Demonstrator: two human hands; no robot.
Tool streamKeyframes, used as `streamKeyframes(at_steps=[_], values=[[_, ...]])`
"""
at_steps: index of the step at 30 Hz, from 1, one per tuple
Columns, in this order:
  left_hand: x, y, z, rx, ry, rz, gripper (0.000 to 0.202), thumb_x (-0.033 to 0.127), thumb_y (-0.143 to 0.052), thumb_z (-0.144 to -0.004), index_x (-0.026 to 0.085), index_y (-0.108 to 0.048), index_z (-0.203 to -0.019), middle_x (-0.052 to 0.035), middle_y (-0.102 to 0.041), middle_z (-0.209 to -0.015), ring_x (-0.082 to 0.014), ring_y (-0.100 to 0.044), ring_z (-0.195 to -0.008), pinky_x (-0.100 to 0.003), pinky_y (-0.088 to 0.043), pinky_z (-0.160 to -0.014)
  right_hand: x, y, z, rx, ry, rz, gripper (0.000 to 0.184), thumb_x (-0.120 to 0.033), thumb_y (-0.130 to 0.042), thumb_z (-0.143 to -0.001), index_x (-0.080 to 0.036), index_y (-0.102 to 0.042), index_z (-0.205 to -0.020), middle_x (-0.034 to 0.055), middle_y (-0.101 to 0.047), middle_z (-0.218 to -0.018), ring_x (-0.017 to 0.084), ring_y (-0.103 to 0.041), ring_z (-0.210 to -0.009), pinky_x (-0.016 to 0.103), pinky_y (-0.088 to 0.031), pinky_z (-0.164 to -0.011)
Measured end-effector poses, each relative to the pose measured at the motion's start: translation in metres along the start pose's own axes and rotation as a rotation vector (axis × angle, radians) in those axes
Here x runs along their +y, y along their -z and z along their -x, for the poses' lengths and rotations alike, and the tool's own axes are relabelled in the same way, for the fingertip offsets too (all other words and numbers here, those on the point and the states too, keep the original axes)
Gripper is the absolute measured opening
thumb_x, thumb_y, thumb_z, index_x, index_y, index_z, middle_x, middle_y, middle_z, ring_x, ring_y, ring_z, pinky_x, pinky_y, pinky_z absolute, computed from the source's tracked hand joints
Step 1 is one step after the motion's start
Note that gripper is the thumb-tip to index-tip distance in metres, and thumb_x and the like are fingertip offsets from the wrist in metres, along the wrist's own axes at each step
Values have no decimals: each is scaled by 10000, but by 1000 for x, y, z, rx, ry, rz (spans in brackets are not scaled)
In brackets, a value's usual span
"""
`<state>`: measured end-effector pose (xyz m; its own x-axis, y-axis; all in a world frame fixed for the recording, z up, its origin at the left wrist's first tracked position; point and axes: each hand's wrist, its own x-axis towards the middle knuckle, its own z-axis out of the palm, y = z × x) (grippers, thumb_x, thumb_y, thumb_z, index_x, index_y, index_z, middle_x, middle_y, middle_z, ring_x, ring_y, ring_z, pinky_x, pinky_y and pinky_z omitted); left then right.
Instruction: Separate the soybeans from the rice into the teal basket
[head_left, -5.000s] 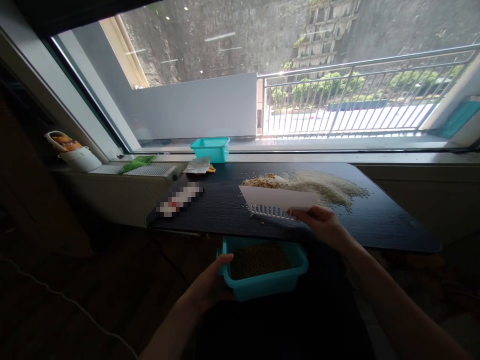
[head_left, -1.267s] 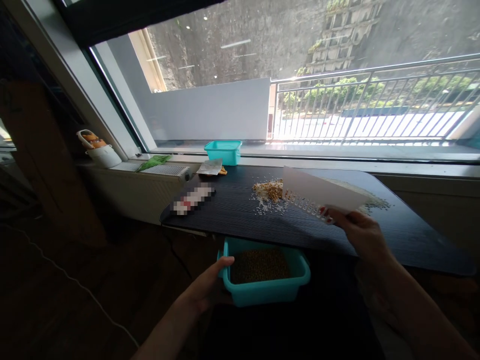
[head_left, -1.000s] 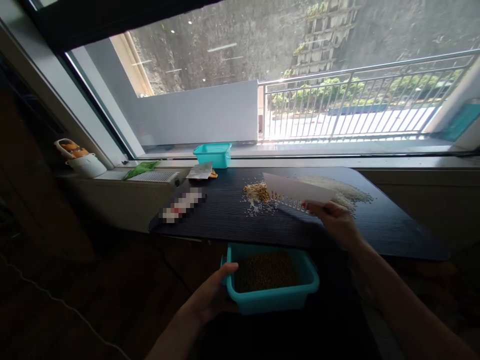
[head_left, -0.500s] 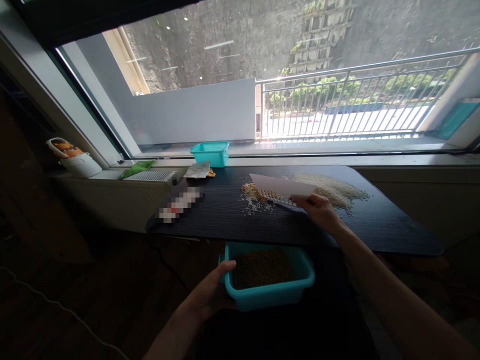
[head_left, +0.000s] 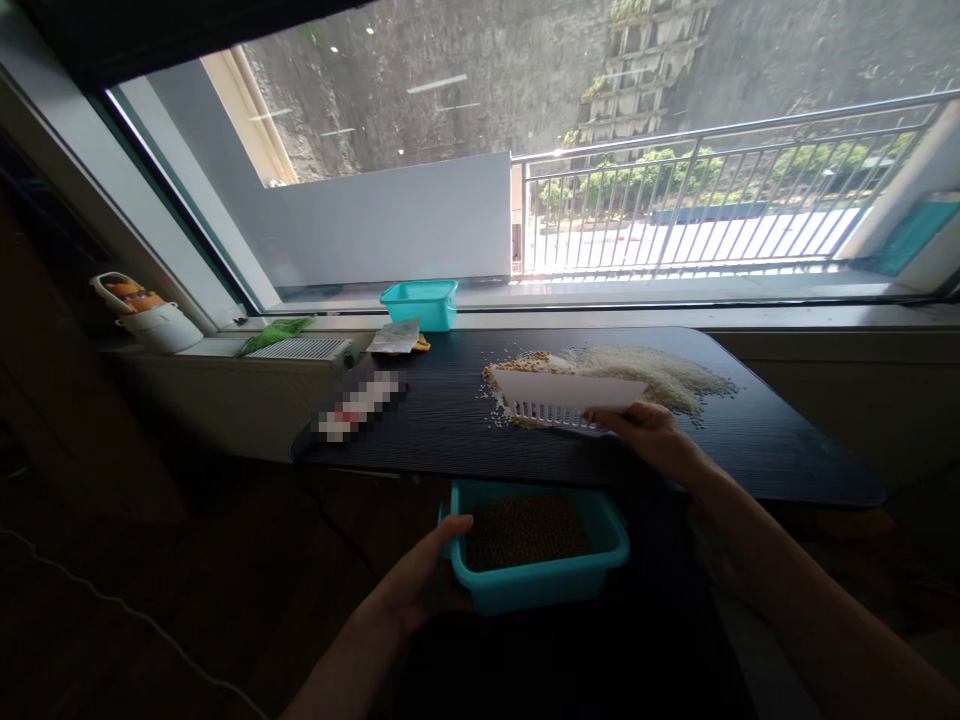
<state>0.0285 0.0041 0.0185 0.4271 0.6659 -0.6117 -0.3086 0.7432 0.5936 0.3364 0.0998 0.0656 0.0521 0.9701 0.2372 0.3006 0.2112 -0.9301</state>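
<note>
My left hand (head_left: 424,575) grips the left end of a teal plastic bin (head_left: 544,588), thumb over the rim, just below the table's front edge. Small brownish beans (head_left: 525,530) lie inside it. My right hand (head_left: 660,440) pinches the right end of a white comb-like scraper (head_left: 566,388) with a slotted lower edge. The scraper slants over the tabletop, its slots towards me. Behind it are yellow beans (head_left: 531,360) mixed with white grains. To its right spreads a pile of white rice-like grains (head_left: 637,362). Part of the mix is hidden behind the scraper.
The dark table (head_left: 420,440) stands against the window. On its left lie a blurred item (head_left: 360,408) and a pale packet (head_left: 395,337). A second teal bin (head_left: 420,305) sits at the back. Further left are a green cloth (head_left: 277,336) and a white pot (head_left: 159,326).
My right hand has drawn the scraper towards me, uncovering more yellow beans and grains behind it. The left hand and its bin have barely moved.
</note>
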Motion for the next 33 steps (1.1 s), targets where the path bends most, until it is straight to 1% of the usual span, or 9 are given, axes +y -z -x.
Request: streamKeyframes(at_steps=[5,9,12,16,19,22,27,33], values=[[0,-1,0,-11,8,-3,570,428,-583,-780,126,-490,-1255,-147,-670,-1068,-291,-632,-986,-451,-508,-827,-4,8,8,10,7,-48,358,-528,-736,-582,-221,-750,-767,24,-736,-782,216,-657,-761,360,-514,-788],[0,-2,-2,-10,0,-9,564,428,-597,-771,140,-494,-1245,-140,-657,-1106,-295,-620,-1009,-454,-508,-828,-6,21,14,101,17,-12,316,-507,-740,-591,-228,-747,-739,20,-735,-762,224,-663,-757,383,-517,-787],[-1,-5,-3,7,-5,-17,575,436,-601,-764,143,-490,-1246,-140,-657,-1100,-302,-622,-1000,-464,-513,-813,-2,32,18,174,4,9,298,-492,-741,-600,-229,-746,-741,24,-740,-793,232,-666,-783,396,-513,-808],[-3,-10,-6,-16,8,-21,568,425,-597,-767,144,-488,-1249,-135,-655,-1098,-293,-623,-994,-462,-513,-812,5,41,25,209,-16,47,300,-487,-731,-614,-223,-747,-757,29,-737,-769,229,-667,-755,379,-524,-761],[-4,-13,-8,-27,24,-25,565,422,-592,-768,130,-496,-1241,-138,-659,-1080,-287,-625,-981,-457,-517,-804,7,40,27,201,-35,64,285,-475,-728,-620,-219,-743,-747,25,-731,-736,222,-665,-733,365,-523,-741],[-3,-13,-7,-26,20,-34,560,423,-594,-767,131,-503,-1236,-138,-663,-1068,-285,-625,-981,-458,-513,-809,7,35,26,186,-30,68,295,-479,-725,-621,-215,-742,-752,26,-730,-738,221,-663,-730,357,-521,-730],[1,-7,-2,-4,15,-36,546,442,-588,-768,132,-522,-1213,-133,-686,-996,-284,-639,-950,-454,-509,-813,5,29,26,132,-16,85,325,-510,-709,-632,-210,-744,-753,33,-735,-757,216,-659,-721,353,-519,-728],[4,0,-1,22,11,-37,525,449,-569,-784,134,-523,-1202,-110,-700,-925,-267,-653,-911,-449,-508,-821,0,20,20,132,15,19,325,-503,-716,-628,-206,-739,-759,24,-725,-734,187,-637,-679,330,-515,-685]])
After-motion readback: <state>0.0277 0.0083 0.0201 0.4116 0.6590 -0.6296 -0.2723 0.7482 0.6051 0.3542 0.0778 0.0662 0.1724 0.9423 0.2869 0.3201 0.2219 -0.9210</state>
